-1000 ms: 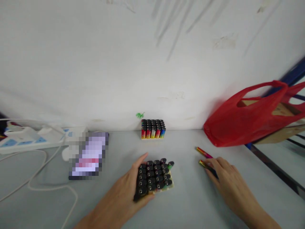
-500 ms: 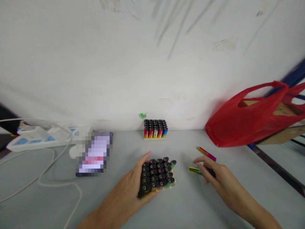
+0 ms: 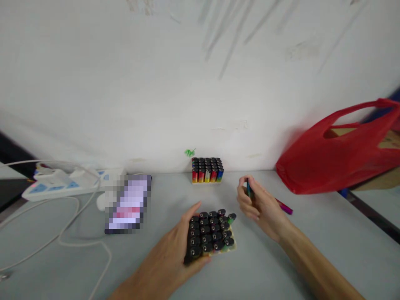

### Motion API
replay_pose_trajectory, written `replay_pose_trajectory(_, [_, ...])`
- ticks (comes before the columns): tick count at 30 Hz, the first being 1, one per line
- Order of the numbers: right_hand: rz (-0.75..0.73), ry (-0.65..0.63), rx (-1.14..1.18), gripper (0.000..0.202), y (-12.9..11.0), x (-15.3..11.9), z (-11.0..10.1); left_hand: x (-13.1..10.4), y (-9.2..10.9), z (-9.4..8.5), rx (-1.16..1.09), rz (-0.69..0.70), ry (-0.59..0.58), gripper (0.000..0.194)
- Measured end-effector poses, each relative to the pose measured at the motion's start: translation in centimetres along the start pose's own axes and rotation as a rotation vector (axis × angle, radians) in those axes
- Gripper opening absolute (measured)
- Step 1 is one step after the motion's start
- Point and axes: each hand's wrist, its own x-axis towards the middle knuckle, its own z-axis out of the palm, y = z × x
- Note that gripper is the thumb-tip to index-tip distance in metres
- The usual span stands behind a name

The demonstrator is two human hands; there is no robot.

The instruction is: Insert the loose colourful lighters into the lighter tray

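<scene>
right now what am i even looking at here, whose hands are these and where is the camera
The camera sits on a person's head, looking forward and down at a grey table against a white wall. The two bare hands are that person's own. The left hand grips the side of a tray of lighters with black tops. The right hand holds one lighter upright above the table. Another loose lighter lies behind that hand. A second tray of lighters stands by the wall, a red plastic bag on the right, a blurred phone and a power strip on the left.

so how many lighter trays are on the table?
2. One tray of lighters stands at the back against the wall; the other lighter tray is in front, steadied by the left hand. The red bag may hide more.
</scene>
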Motion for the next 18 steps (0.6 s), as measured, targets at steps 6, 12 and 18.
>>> replay_pose_trajectory(6, [0.168, -0.169, 0.176, 0.068, 2.6, -1.1, -1.2, -0.1, 0.4, -0.2, -0.01, -0.051, -0.015, 0.108])
replay_pose_trajectory(12, [0.21, -0.145, 0.251, 0.064, 3.2, -1.7, -1.2, -0.2, 0.4, -0.2, 0.003, -0.037, 0.012, 0.107])
replay_pose_trajectory(18, [0.168, -0.071, 0.284, 0.058, 2.7, -1.5, -0.8, -0.1, -0.7, 0.3, 0.032, -0.026, 0.042, 0.109])
